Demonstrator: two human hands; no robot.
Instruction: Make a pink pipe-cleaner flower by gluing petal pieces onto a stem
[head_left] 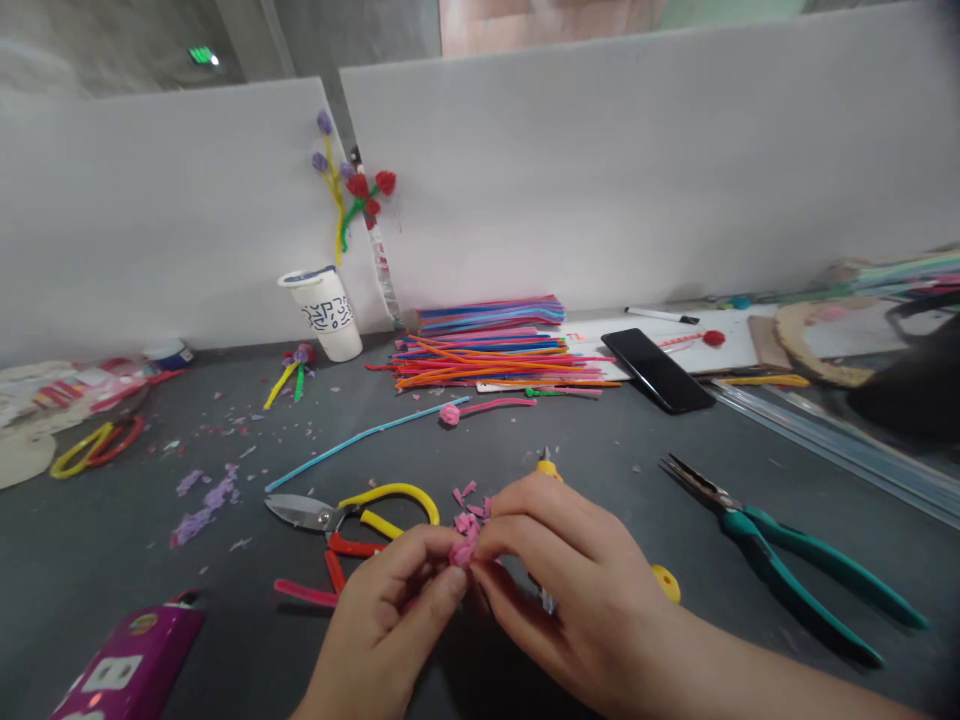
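Observation:
Between my two hands is a small pink bud (463,551), pinched by the fingertips of both. My left hand (394,610) closes thumb and forefinger on its left side, and a pink pipe cleaner (304,593) sticks out to the left of that hand. From the right, my right hand (574,575) presses its fingers to the bud and partly hides it. Pink scraps (466,520) lie just beyond the fingertips. Scissors (319,514) with yellow and red handles rest by my left hand. A yellow tool with a pointed tip (547,464) is mostly covered by my right hand.
Teal-handled pliers (780,560) lie at right, a phone (657,370) behind them. Bundled pipe cleaners (487,360) and a white cup (326,315) stand near the white partition (637,180). At left are a purple box (131,660), purple scraps (206,505) and more scissors (97,447).

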